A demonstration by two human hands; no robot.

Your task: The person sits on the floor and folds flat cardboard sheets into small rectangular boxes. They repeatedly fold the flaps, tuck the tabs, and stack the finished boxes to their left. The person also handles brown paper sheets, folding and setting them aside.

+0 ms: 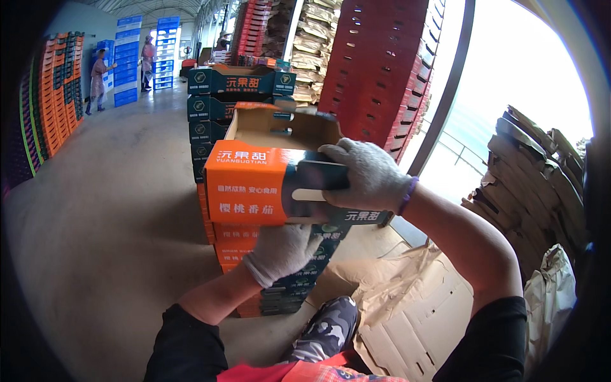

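Observation:
An orange and dark green cardboard produce tray box with printed writing is tilted before me, its brown inside showing at the top. My right hand, in a grey knit glove, grips its near wall beside the oval handle slot. Against the bottom edge of that box is my gloved left hand, its fingers partly hidden below it. Beneath and behind the left hand rises a stack of similar boxes. Just beyond the held box, another stack of green and orange boxes stands on the floor.
Tall red crates rise behind on the right. Flat brown cardboard lies by my knee, with paper-wrapped bundles piled further right. Orange crates line the left side. Two people stand near blue crate stacks in the distance.

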